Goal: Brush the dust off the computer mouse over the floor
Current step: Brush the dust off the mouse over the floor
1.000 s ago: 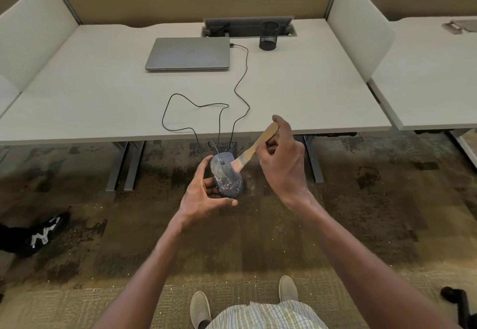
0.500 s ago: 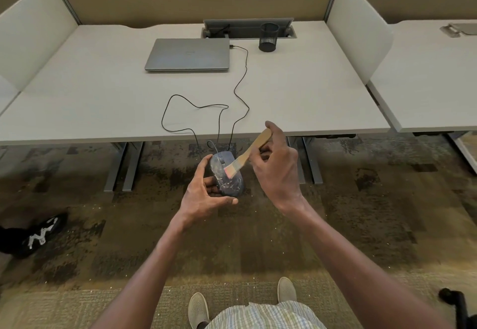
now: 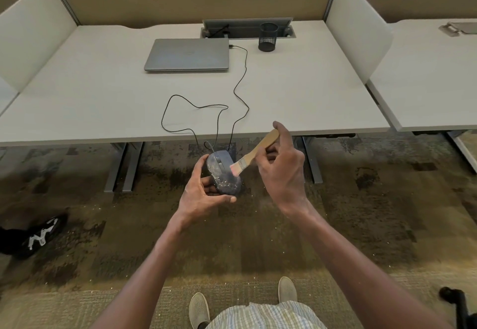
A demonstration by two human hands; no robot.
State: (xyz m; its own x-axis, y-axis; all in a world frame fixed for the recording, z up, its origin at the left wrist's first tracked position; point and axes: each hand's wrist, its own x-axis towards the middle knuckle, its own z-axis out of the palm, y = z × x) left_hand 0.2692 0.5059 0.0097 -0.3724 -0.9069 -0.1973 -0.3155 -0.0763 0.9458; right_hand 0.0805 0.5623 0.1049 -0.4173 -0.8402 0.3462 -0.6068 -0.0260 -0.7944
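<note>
A dark grey wired computer mouse (image 3: 222,173), speckled with white dust, is held over the carpet just in front of the desk edge. My left hand (image 3: 204,194) grips it from the left and below, thumb under its near end. My right hand (image 3: 281,166) holds a small wooden-handled brush (image 3: 254,153); its pale bristles touch the mouse's right side. The mouse's black cable (image 3: 206,111) loops up onto the desk and runs to the laptop.
A white desk (image 3: 103,101) carries a shut grey laptop (image 3: 188,55) and a black mesh pen cup (image 3: 268,37). White dividers flank it. Desk legs (image 3: 124,166) stand left of the hands. A black shoe (image 3: 36,235) lies far left; a chair castor (image 3: 454,300) sits bottom right.
The brush swept left across the mouse's top, then came back to its right side. My left hand and the mouse stayed almost still.
</note>
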